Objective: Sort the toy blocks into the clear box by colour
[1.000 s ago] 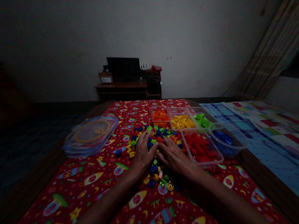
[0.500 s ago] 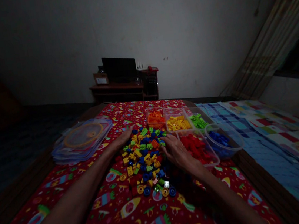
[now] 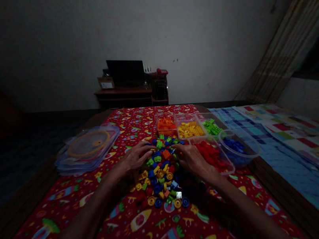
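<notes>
A mixed pile of plastic building blocks (image 3: 157, 171) in yellow, blue, green, red and orange lies on a red patterned cloth (image 3: 141, 238). My left hand (image 3: 136, 155) rests over the pile's upper left side, with fingers stretched toward the middle and touching blocks. At the upper right side of the pile is my right hand (image 3: 192, 160), its fingers bent down among the blocks. The fingertips are hidden, so I cannot make out what is between them. An orange block (image 3: 166, 154) shows between the hands. Several round wheel-like pieces (image 3: 177, 203) lie at the near edge.
Clear containers hold sorted blocks: orange (image 3: 166, 125), yellow (image 3: 190, 129), green (image 3: 212, 127), red (image 3: 211, 155) and blue (image 3: 234, 146). Stacked transparent lids (image 3: 87, 150) lie at left. A bed with a checked cover (image 3: 285, 156) adjoins the right side. A monitor (image 3: 126, 72) stands behind.
My left hand has moved right and inward over the pile from its far left edge. The right hand stays at the right side, its fingers now more bent. Some blocks at the top have shifted.
</notes>
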A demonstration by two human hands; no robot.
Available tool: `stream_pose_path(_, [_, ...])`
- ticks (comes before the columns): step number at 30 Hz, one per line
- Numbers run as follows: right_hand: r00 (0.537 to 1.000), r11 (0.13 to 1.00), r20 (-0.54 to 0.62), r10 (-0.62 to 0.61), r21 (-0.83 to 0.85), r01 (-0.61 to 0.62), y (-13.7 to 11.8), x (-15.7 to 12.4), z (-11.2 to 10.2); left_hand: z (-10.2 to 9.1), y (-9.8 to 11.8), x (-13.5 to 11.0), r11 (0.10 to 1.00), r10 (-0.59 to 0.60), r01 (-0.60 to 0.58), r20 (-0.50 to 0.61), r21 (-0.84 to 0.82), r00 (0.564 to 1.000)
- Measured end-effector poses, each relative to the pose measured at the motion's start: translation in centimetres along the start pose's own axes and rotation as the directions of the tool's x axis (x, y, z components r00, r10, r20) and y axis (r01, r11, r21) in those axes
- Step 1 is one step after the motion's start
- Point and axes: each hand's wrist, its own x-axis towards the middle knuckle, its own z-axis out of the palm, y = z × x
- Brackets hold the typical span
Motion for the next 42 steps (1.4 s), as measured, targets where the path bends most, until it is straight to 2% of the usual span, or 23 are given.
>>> stream_pose_path(5, [0.999, 0.995, 0.033, 0.033, -0.098, -0.03, 0.0, 2.2, -0.2, -1.1, 0.5, 0.1, 1.0, 0.006, -0.006, -0.002, 0.007, 1.0])
stream_pose_path(8, [0.997, 0.987, 0.064, 0.032, -0.156, -0.022, -0.4, 3.3, 0.9, -0.3, -0.1, 0.1, 0.999, 0.045, -0.045, -0.046, -0.001, 0.998])
stream_pose_path(10, [0.994, 0.984, 0.104, 0.028, -0.179, -0.009, -0.7, 3.6, 1.7, 0.6, -0.3, 0.0, 0.997, 0.068, -0.069, -0.038, -0.02, 0.997])
stream_pose_path(13, [0.986, 0.984, 0.161, 0.046, -0.175, -0.017, -0.9, 3.6, 2.0, 1.7, -0.4, -0.2, 0.999, 0.052, -0.052, 0.015, -0.014, 0.999])
stream_pose_path(17, [0.988, 0.994, 0.137, 0.067, -0.099, -0.053, -0.7, 3.3, 1.7, 2.0, -0.4, -0.2, 1.0, -0.016, 0.016, 0.056, -0.005, 0.998])
stream_pose_path(20, [0.989, 0.995, 0.129, 0.073, -0.072, -0.064, -0.5, 3.2, 1.5, 1.9, -0.6, -0.2, 1.0, -0.013, 0.014, 0.054, -0.019, 0.998])
stream_pose_path(26, [0.971, 0.991, 0.241, 0.014, -0.132, 0.019, -0.8, 3.2, 1.0, 2.3, -0.3, -0.5, 0.999, 0.028, -0.03, 0.061, 0.035, 0.998])
stream_pose_path(28, [0.968, 0.993, 0.249, 0.016, -0.116, 0.013, -0.7, 3.2, 1.0, 2.2, 0.1, -0.5, 0.999, 0.011, -0.013, 0.054, 0.037, 0.999])
stream_pose_path(30, [0.977, 0.997, 0.21, 0.031, -0.08, -0.014, -0.4, 3.3, 1.1, 1.7, 0.6, -0.3, 0.999, -0.04, 0.039, 0.024, 0.018, 0.999])
stream_pose_path(33, [0.995, 0.997, 0.064, 0.081, -0.026, -0.079, 0.0, 3.6, 1.3, 0.5, 1.1, 0.1, 0.991, -0.124, 0.122, -0.032, -0.053, 0.992])
stream_pose_path(36, [0.987, 0.979, -0.065, 0.147, 0.152, -0.136, -0.4, 4.2, 1.3, -0.4, 1.4, 0.3, 0.971, -0.2, 0.184, -0.098, -0.151, 0.975])
stream_pose_path(39, [0.982, 0.878, -0.034, 0.187, 0.454, -0.152, -1.6, 4.7, 1.4, 0.0, 1.5, 0.3, 0.937, -0.258, 0.22, -0.114, -0.273, 0.959])
stream_pose_path(42, [0.985, 0.796, 0.059, 0.16, 0.582, -0.165, -2.6, 4.7, 1.8, 0.9, 1.8, 0.4, 0.922, -0.251, 0.198, -0.124, -0.332, 0.96])
